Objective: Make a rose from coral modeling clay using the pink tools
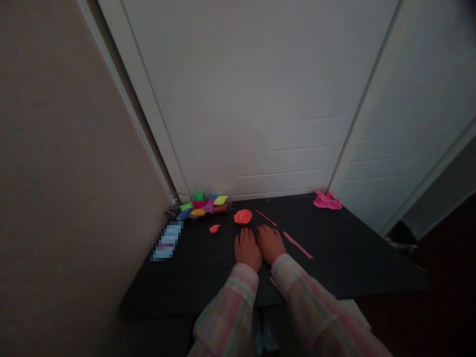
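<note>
My left hand (248,251) lies palm down on the black tabletop (201,277), its fingers stretched forward. Just beyond its fingertips sits a rounded, ridged orange piece of what looks like modelling clay (243,217). Beside the left hand, my right hand (271,243) rests palm down too, with its fingers extended and slightly bent. Whatever may be under either palm is hidden. A smaller orange clay lump (214,229) lies to the left. Right of my right hand are a thin pink stick (266,217) and a flat, pointed pink tool (298,245).
Several coloured packets (198,212) in clear wrapping stand at the back left. A blurred pale-blue sheet (168,242) lies near the left edge. Crumpled bright pink material (327,201) is at the back right. A white panel (253,99) rises behind the table.
</note>
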Available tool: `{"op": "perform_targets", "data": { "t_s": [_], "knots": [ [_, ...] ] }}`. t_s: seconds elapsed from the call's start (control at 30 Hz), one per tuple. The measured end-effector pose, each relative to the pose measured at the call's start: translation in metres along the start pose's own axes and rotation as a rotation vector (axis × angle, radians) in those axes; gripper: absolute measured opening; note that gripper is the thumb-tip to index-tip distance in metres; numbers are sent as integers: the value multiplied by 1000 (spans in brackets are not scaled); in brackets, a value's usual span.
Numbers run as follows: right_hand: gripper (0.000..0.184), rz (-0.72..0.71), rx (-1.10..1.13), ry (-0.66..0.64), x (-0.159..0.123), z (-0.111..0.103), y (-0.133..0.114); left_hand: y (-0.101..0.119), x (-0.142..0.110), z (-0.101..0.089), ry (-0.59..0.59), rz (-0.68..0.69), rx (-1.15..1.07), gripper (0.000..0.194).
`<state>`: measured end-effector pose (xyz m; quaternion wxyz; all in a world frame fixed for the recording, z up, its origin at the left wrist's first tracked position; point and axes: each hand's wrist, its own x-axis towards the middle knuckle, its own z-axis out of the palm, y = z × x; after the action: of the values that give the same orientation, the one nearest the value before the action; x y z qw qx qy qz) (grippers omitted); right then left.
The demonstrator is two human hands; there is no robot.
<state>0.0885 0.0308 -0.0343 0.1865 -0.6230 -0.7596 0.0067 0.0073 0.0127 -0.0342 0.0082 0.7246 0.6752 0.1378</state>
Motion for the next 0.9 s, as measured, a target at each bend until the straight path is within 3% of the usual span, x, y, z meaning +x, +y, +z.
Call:
{"op": "perform_targets", "data": {
  "t_s": [0.37, 0.53, 0.7, 0.9],
  "knots": [
    [41, -90, -72, -54, -49, -4, 1, -1, -44, 0, -54, -11, 48, 47],
    [41, -58, -53, -52, -28, 2, 4, -1, -23, 2, -37, -40, 63, 47],
    [41, -143, -2, -46, 0, 4, 5, -4, 2, 7, -53, -7, 69, 46],
    [37, -140, 26, -64, 6, 1, 5, -5, 5, 5, -75, 10, 55, 46]
  ]
}}
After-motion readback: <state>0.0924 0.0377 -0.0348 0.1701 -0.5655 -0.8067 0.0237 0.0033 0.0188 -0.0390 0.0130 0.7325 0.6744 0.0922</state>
